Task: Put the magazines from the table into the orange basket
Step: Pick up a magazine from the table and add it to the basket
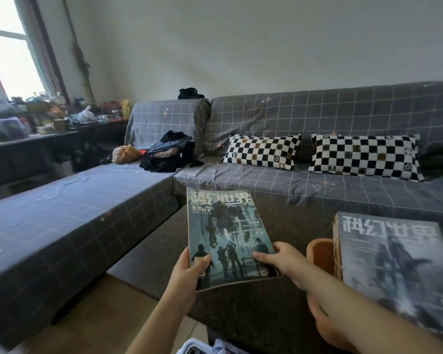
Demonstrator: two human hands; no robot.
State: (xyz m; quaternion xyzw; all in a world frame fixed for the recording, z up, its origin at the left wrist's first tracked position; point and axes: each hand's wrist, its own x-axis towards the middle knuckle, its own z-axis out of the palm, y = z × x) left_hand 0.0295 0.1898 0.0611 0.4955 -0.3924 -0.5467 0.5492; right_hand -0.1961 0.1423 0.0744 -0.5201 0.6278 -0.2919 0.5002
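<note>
Several magazines (394, 272) fill orange basket (321, 254).

So everything sits around the surface (253, 315) here. A magazine (228, 236) is held up over its near-left part, left hand (189, 272) on the lower left corner, right hand (281, 261) on the lower right corner. To the right of that magazine there's the basket (321, 254) on the surface, with a stack of magazines (394, 267) in it sticking out over its rim. Behind the surface runs the sofa (292, 190), two pillows (261, 150) leaning on its backrest. Left of the surface the sofa's long section juts forward, with a backpack (170, 152) in the far corner.
</note>
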